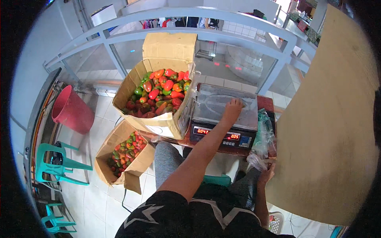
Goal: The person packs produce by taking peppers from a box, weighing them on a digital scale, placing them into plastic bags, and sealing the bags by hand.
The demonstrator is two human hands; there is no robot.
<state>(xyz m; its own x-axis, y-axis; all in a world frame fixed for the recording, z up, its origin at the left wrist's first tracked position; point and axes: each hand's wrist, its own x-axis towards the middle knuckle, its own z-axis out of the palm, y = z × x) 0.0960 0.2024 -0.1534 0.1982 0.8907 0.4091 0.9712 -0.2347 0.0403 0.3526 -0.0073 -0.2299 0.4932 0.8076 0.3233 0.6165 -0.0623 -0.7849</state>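
My left hand (233,109) rests on the metal plate of a digital scale (214,97), its fingers curled down; whatever they may hold is hidden. Red digits glow on the scale's black front. Low beside the table's right edge, my right hand (266,174) is closed on a clear plastic bag (256,162). More clear and green plastic bags (263,131) lie between the scale and the edge. To the scale's left stands a large open cardboard box (133,89) filled with red, green and orange bell peppers (168,85).
A second cardboard box (104,152) with peppers sits on the tiled floor. Farther left are a red bin (73,109) and green plastic stools (59,162). A large tan board (325,139) stands close on the right. Behind the table runs a grey railing (246,37).
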